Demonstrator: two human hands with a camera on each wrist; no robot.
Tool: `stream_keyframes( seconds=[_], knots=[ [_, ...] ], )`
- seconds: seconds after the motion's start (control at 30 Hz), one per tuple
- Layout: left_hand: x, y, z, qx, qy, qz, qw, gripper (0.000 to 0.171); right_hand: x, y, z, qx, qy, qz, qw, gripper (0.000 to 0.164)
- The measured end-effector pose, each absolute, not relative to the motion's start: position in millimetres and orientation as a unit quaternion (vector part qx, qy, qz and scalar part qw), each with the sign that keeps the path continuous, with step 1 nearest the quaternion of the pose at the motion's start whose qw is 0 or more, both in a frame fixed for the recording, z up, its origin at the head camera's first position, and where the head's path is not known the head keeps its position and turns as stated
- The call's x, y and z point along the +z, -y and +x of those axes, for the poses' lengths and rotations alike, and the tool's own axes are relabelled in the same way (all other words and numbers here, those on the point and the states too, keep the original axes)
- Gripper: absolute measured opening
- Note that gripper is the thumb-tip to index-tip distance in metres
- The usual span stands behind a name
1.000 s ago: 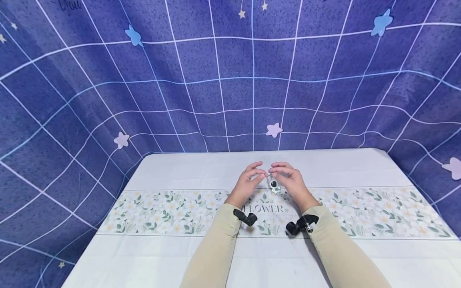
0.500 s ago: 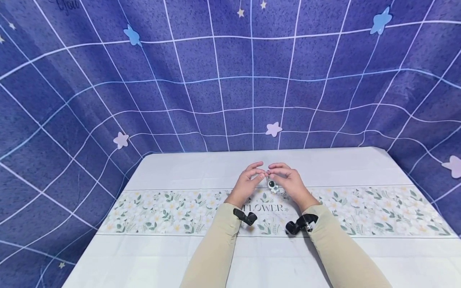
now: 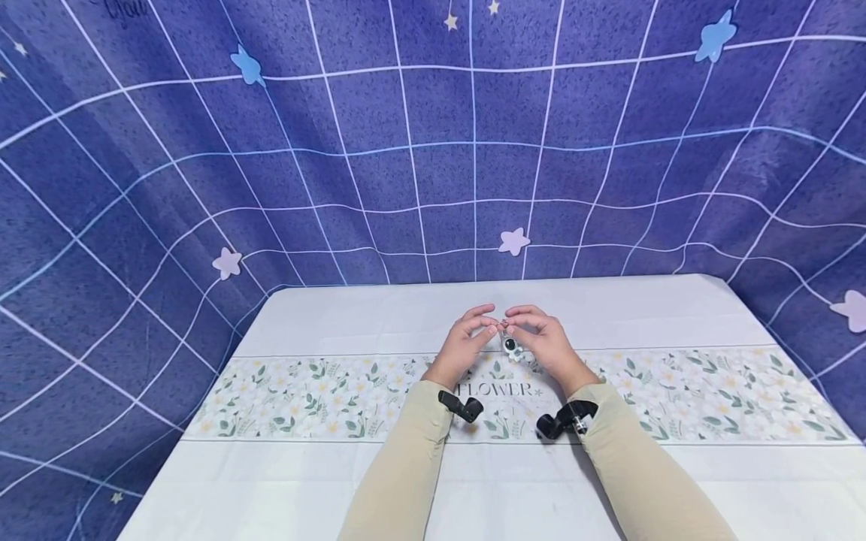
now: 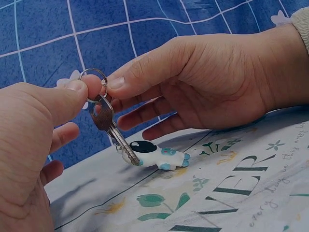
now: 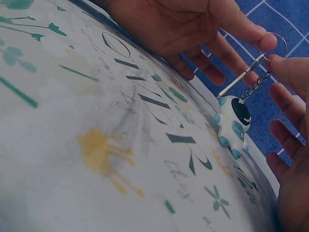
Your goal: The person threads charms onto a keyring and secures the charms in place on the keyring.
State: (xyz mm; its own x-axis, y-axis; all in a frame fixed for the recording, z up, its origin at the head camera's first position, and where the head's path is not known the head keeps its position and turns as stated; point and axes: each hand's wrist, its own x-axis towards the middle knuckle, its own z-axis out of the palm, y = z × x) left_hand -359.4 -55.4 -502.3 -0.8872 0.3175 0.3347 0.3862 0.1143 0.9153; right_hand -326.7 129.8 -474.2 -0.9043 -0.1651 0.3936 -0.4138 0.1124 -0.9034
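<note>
Over the middle of the table, my left hand [image 3: 461, 347] pinches a metal key ring [image 4: 102, 72] between thumb and index finger. Opposite it, my right hand [image 3: 553, 352] pinches the same ring at its other side, the fingertips of both hands nearly meeting. A silver key [image 4: 102, 116] hangs from the ring, its blade pointing down. Beside the key, a short chain [image 5: 256, 87] leads to a white and light-blue astronaut keychain figure [image 3: 511, 347] with a dark visor. The figure hangs low, close to the tablecloth; whether it touches the cloth I cannot tell. The other fingers of both hands are loosely spread.
A white tablecloth [image 3: 291, 488] with a floral band [image 3: 284, 398] and printed lettering covers the table. Behind and to the left hangs a blue curtain [image 3: 379, 180] with a grid and star pattern. Each wrist wears a black camera mount [image 3: 460, 406].
My right fingertips have shifted slightly left, closer to the left ones. The astronaut figure has swung a little to the left with the ring. The left hand has hardly moved.
</note>
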Motion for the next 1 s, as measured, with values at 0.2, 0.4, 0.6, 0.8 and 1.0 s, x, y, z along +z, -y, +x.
stream_keyframes(
  seconds=[0.2,0.4,0.6,0.8,1.0],
  knots=[
    [-504,57,-361,-0.599,0.766,-0.230,0.031,0.016,-475,-129,-327,0.622,0.751,0.189,0.116,0.013],
    [-504,57,-360,-0.568,0.791,-0.225,0.041,0.014,-494,-131,-341,0.595,0.769,0.179,0.148,0.008],
    [-506,57,-360,-0.538,0.807,-0.235,0.068,0.011,-506,-131,-350,0.563,0.794,0.163,0.162,0.004],
    [-506,56,-357,-0.473,0.831,-0.259,0.134,0.008,-502,-129,-346,0.536,0.818,0.142,0.154,0.005],
    [-504,54,-356,-0.475,0.833,-0.240,0.149,0.008,-503,-130,-348,0.545,0.815,0.136,0.146,0.004]
  ],
)
